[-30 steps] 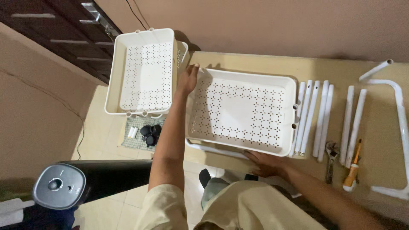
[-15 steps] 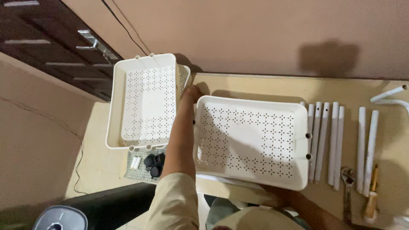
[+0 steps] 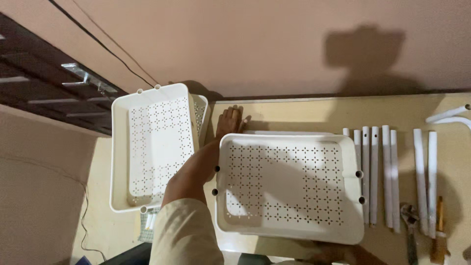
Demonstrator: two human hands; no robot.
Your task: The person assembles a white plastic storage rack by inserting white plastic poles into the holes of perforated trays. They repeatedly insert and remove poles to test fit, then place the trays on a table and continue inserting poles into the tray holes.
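A white perforated plastic tray (image 3: 357, 157) sits in the middle of the view, held just above the tan table (image 3: 304, 113). My left hand (image 3: 230, 120) reaches along the tray's left side and grips its far left corner, fingers showing past the rim. Only a sliver of my right hand (image 3: 338, 254) shows at the bottom edge, under the tray's near rim, which it holds. A second white perforated tray (image 3: 120, 147) lies to the left, beyond the table's end, overlapping a further tray beneath it.
Several straight white tubes (image 3: 375, 172) lie side by side right of the tray. A wrench (image 3: 409, 230) and a screwdriver (image 3: 438, 235) lie near the tubes' near ends. Curved white tubes (image 3: 449, 115) are at far right. A dark cabinet (image 3: 39, 93) stands at left.
The tray has come up and toward me between my hands and looks larger. The view has tilted up toward the wall, and the floor items at lower left have dropped out of sight.
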